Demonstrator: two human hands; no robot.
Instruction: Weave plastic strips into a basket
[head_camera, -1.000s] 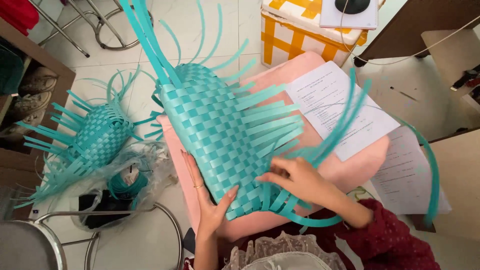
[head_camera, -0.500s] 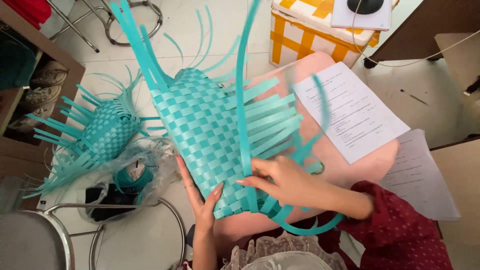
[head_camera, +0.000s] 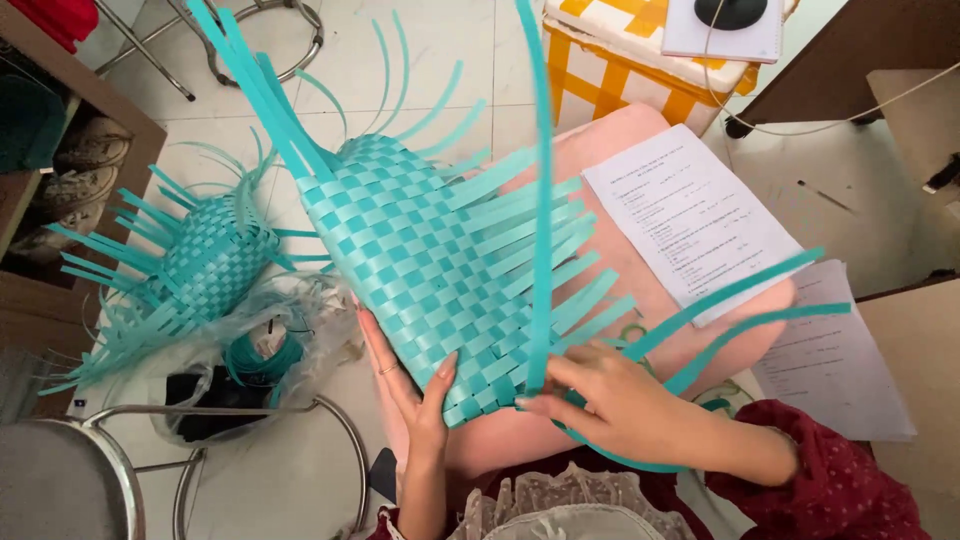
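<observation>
Since half a second ago: one teal strip (head_camera: 540, 190) now stands nearly straight up across the weave, pulled taut, and the woven panel (head_camera: 420, 270) sits a little lower and flatter toward you.

Item 1, woven panel: teal plastic strips in a checker weave, tilted over the pink cushion (head_camera: 640, 260), loose ends fanning right and upward.

Item 2, your left hand (head_camera: 415, 385): fingers together and laid flat against the panel's lower left edge, thumb on the front face; it braces, it does not clamp.

Item 3, your right hand (head_camera: 610, 400): fingers closed on the foot of the upright strip at the panel's lower corner; curved loose strips (head_camera: 740, 320) pass beside it.

Item 4, surroundings: second unfinished basket (head_camera: 200, 265) on the floor at left, clear bag (head_camera: 250, 370) with a teal roll, metal stool (head_camera: 150, 450), printed sheets (head_camera: 690, 220), yellow-and-white box (head_camera: 620, 70).

Handling note: keep your left palm firm so the weave does not shift, draw the strip snug against its neighbour, and check the over-under order before seating it.
</observation>
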